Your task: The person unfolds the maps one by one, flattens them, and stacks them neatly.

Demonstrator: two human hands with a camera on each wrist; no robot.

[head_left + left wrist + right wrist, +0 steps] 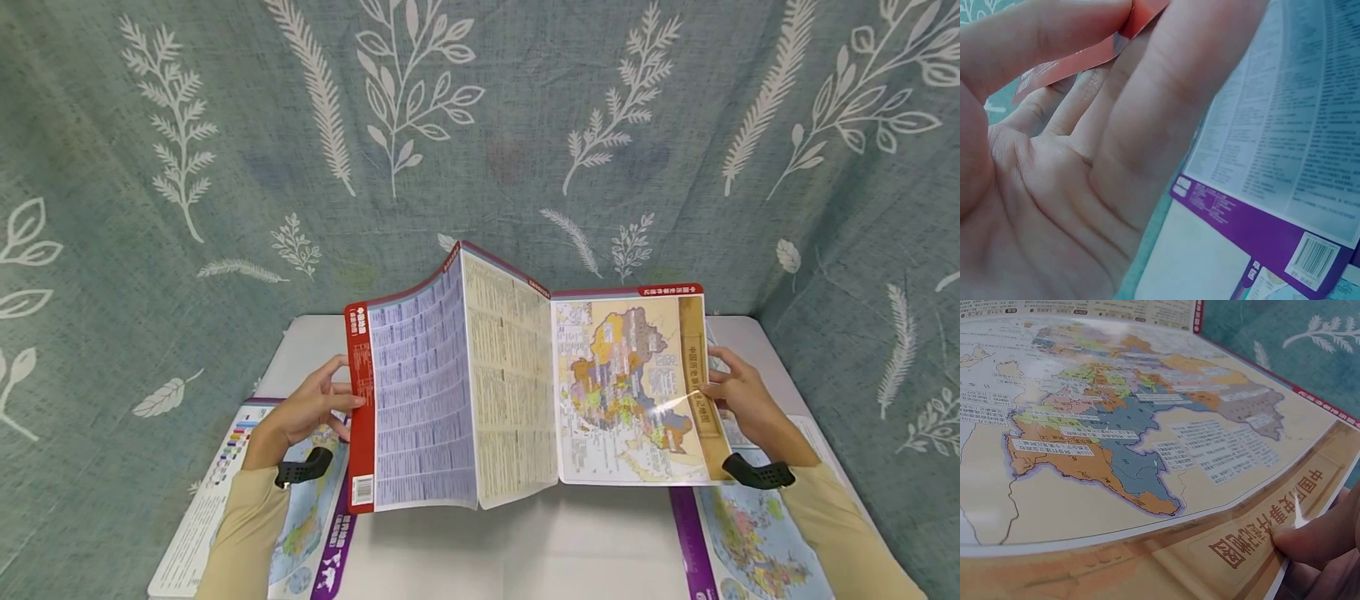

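A folding map hangs partly unfolded between my two hands above the white table, its print upside down in the head view. Its panels zigzag: a lilac text panel, a cream text panel and a coloured map panel. On the left, my left hand pinches the red edge strip between thumb and fingers. At the opposite side, my right hand grips the tan end strip, its thumb on the front and the other fingers mostly hidden behind.
Beneath my left arm lies a purple-edged map, and another purple-edged map lies under my right arm. Both rest on the white table. A green leaf-patterned cloth rises behind the table and along both sides.
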